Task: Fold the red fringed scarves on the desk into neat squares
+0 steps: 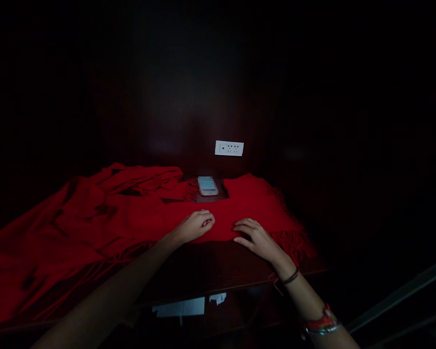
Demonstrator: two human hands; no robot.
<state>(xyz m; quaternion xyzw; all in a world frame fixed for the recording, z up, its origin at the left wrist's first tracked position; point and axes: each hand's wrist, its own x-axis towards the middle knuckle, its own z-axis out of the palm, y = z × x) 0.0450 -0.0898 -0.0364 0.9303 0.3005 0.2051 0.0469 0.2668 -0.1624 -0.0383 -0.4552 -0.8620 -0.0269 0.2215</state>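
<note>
A red fringed scarf [225,220] lies across a dark wooden surface, its middle running as a flat band under both hands. My left hand [196,226] rests on that band with its fingers curled into a fist; whether any cloth is inside the fingers is hidden. To its right, my right hand [252,236] touches the scarf near its front edge, palm down and fingers slightly apart. At the right end the cloth lies flatter, with fringe hanging along its side. Leftward, red cloth [76,208] spreads in loose, wrinkled folds.
Behind the band lies a phone-like flat object [208,186], its surface pixelated. A white socket plate [229,148] is on the dark back wall. Below the dark wooden front edge [240,284], white papers [181,307] show on a lower level. The surroundings are very dim.
</note>
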